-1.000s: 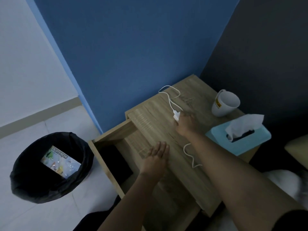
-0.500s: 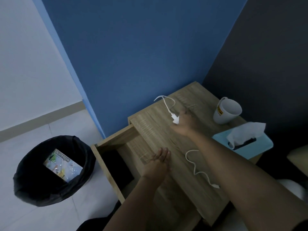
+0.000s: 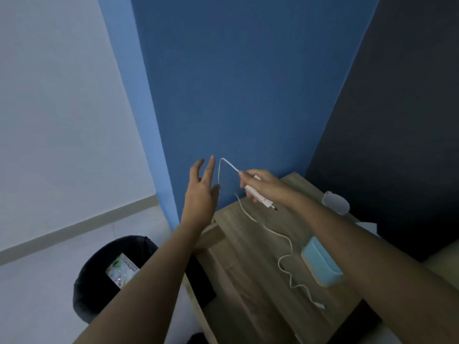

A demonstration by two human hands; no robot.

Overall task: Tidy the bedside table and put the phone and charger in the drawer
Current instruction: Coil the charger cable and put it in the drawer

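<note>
My right hand point(image 3: 264, 186) grips the white charger plug point(image 3: 259, 197), lifted above the wooden bedside table point(image 3: 250, 274), prongs pointing down right. Its white cable point(image 3: 282, 259) loops up from the plug, drops to the tabletop and snakes to its free end near the front edge. My left hand point(image 3: 201, 194) is raised beside the cable loop, fingers spread, holding nothing. The drawer point(image 3: 198, 244) stands pulled out on the table's left, with a dark flat thing inside, likely the phone point(image 3: 200, 281), partly hidden by my left forearm.
A black bin point(image 3: 99, 281) with a wrapper inside stands on the floor at the left. A light blue tissue box point(image 3: 320, 264) and a white mug point(image 3: 335, 203) sit on the table's right side. A blue wall rises right behind the table.
My right hand has lifted the charger plug off the tabletop, and the cable trails up with it. My left hand rose from the table edge to beside the cable. The camera tilted upward.
</note>
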